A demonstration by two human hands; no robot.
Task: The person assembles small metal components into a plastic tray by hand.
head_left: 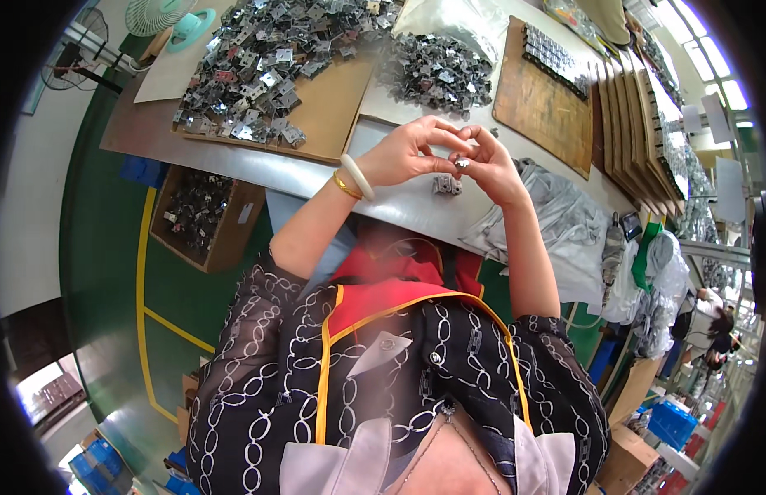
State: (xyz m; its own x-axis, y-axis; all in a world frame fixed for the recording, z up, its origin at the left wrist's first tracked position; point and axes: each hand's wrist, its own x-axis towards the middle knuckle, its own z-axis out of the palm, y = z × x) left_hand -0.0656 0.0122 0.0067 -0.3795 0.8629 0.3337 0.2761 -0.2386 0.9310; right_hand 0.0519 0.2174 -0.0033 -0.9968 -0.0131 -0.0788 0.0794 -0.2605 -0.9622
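Metal part (463,163) sat pinched between the fingertips of my left hand (407,153) and right hand (492,169), above the worktop (317,177).

Small shiny metal part (463,163) pinched between fingertips of left hand (407,153) and right hand (492,165), held just above table. Second small grey metal piece (446,186) lies flat on the table right below both hands.

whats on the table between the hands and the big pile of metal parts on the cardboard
Head view: between the hands and the big pile, only bare cardboard sheet and bare grey table.
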